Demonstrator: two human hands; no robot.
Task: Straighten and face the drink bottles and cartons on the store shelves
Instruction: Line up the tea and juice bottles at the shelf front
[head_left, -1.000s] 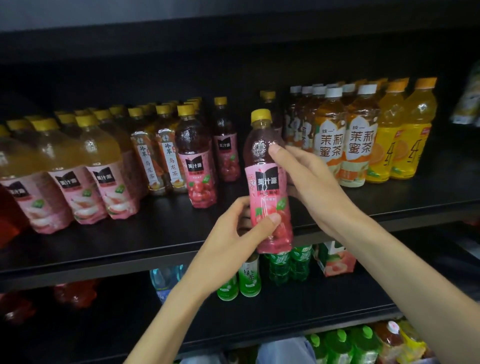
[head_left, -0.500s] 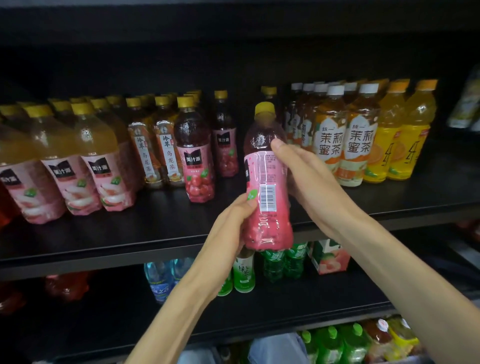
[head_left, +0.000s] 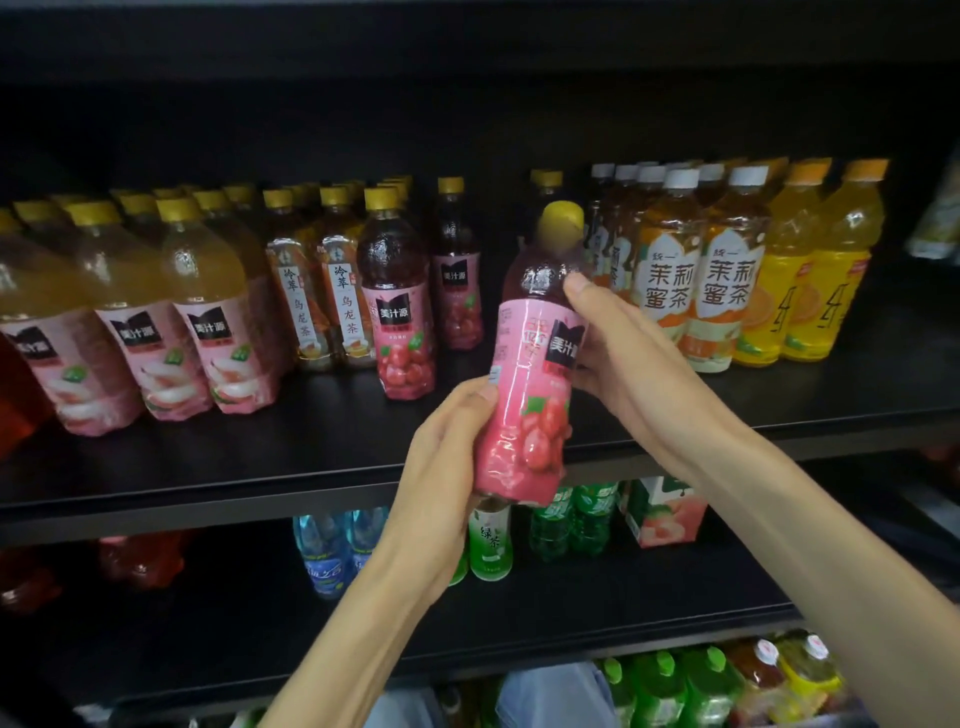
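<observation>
the black shelf (head_left: 260, 467) carries rows of plastic drink bottles; in front of its near edge, right of centre, the pink-labelled bottle (head_left: 524, 405) is held off the shelf, tilted slightly right. the left hand (head_left: 441, 457) wraps its grip round the lower body, the right hand (head_left: 623, 364) clasps the label's right side, fingertip on the shoulder. its shrink-wrap label is glossy, cherries printed, cap yellow.
</observation>
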